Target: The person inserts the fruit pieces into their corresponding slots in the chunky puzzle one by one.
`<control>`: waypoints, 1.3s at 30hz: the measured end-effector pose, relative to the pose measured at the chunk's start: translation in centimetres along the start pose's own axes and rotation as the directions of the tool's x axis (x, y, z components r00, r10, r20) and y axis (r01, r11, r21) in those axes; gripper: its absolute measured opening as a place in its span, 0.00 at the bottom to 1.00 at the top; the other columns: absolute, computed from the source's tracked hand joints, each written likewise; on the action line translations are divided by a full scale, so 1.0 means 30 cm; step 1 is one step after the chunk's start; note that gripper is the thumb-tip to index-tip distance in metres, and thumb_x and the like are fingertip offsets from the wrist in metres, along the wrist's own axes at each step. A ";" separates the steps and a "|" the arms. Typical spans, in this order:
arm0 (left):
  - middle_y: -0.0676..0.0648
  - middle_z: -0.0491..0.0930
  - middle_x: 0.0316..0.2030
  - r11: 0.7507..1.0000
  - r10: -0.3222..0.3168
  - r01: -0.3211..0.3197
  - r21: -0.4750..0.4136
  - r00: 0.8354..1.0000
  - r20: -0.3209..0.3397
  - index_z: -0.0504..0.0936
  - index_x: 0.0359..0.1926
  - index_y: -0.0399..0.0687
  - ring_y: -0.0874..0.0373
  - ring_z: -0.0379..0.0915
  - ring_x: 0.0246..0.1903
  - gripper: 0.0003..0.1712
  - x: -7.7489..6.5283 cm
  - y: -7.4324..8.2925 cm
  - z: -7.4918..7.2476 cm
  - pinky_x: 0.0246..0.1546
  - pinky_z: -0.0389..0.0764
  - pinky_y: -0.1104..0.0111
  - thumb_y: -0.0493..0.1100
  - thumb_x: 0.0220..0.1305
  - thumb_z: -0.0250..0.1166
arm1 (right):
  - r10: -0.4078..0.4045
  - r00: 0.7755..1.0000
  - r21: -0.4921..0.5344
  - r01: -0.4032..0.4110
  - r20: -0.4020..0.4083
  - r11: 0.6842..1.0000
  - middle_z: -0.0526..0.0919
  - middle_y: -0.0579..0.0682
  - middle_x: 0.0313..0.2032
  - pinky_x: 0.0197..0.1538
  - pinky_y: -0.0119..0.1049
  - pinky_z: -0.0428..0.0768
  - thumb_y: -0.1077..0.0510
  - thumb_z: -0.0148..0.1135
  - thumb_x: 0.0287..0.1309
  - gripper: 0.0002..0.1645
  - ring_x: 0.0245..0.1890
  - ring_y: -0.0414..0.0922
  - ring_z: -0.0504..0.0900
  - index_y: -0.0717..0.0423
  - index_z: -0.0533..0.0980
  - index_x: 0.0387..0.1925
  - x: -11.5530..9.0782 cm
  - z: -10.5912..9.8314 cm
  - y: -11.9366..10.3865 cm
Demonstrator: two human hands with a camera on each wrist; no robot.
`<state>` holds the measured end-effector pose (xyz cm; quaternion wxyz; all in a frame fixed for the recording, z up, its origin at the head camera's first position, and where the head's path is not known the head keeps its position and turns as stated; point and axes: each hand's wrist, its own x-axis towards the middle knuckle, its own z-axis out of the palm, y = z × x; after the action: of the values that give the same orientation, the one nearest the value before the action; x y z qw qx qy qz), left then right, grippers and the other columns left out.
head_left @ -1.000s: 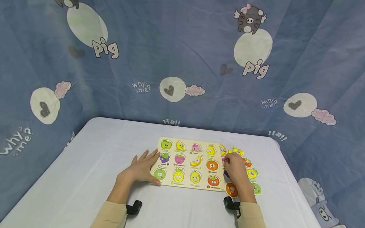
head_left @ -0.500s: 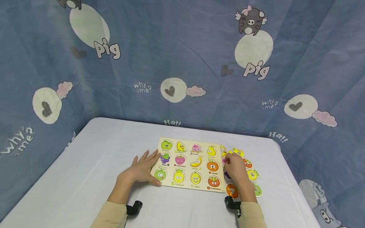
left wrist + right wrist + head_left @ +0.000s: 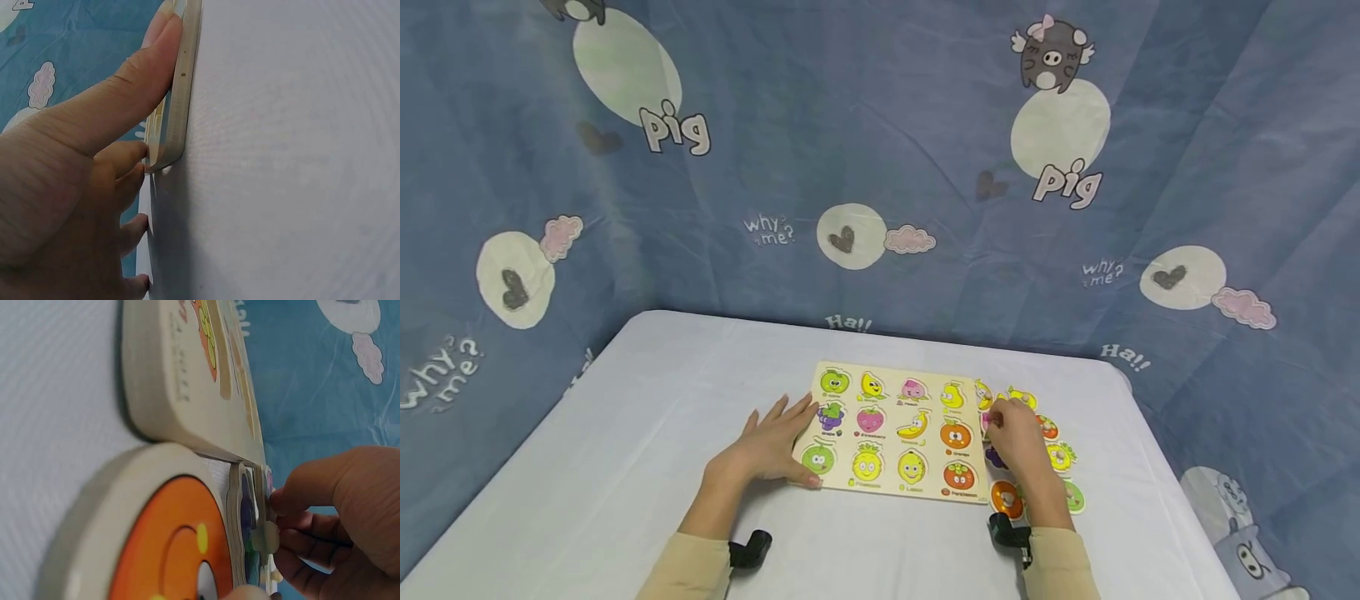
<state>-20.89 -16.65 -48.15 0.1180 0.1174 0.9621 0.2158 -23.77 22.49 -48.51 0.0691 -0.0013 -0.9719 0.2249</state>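
Note:
My left hand (image 3: 767, 446) rests spread at the left end of a wooden fruit puzzle board (image 3: 891, 462). Its thumb (image 3: 140, 81) lies along the near edge in the left wrist view, and the other fingers are at the side. Just past the board's right edge, my right hand (image 3: 1018, 437) pinches a pink puzzle piece (image 3: 986, 421), mostly hidden by the fingers. The right wrist view shows thumb and fingertips at that pink piece's edge. Close by are a purple grape piece (image 3: 245, 512) with a pale knob and a round orange piece (image 3: 169, 550).
More knobbed fruit pieces crowd the right of the board: a banana (image 3: 982, 394), a yellow piece (image 3: 1021, 398), a red piece (image 3: 1047, 427), a pineapple (image 3: 1061, 457) and a green piece (image 3: 1074, 496). A white cloth covers the table (image 3: 625, 467); a blue curtain (image 3: 760, 150) hangs behind.
More of the pink piece shows at my right fingertips than before, so it seems slightly shifted or tilted. My left hand and the board have stayed in place.

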 end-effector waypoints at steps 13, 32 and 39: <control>0.48 0.49 0.79 1.000 0.008 -0.008 -0.007 1.000 -0.007 0.56 0.77 0.50 0.37 0.37 0.78 0.77 0.005 -0.005 0.010 0.71 0.37 0.30 0.71 0.26 0.80 | -0.006 1.000 0.005 0.006 -0.025 1.000 0.77 0.51 0.29 0.36 0.39 0.69 0.62 0.64 0.58 0.02 0.32 0.47 0.71 0.57 0.79 0.33 0.010 -0.013 0.000; 0.49 0.49 0.79 0.999 0.025 -0.025 -0.021 1.000 -0.009 0.56 0.77 0.50 0.38 0.36 0.79 0.76 0.007 -0.001 0.007 0.72 0.36 0.31 0.72 0.26 0.80 | -0.118 0.989 0.018 0.120 -0.087 0.993 0.76 0.51 0.29 0.36 0.38 0.71 0.61 0.63 0.60 0.03 0.31 0.46 0.70 0.57 0.80 0.33 0.045 -0.012 -0.039; 0.48 0.49 0.79 0.999 0.020 -0.021 -0.026 1.000 -0.019 0.56 0.77 0.49 0.38 0.36 0.79 0.78 0.001 -0.005 0.003 0.72 0.35 0.31 0.72 0.24 0.80 | -0.106 0.992 0.024 0.108 -0.065 0.994 0.76 0.50 0.29 0.38 0.38 0.72 0.61 0.62 0.60 0.03 0.32 0.46 0.71 0.56 0.80 0.34 0.058 -0.005 -0.065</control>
<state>-20.90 -16.72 -48.30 0.1082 0.1236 0.9591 0.2305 -25.41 20.85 -47.29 0.1120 0.0444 -0.9647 0.2341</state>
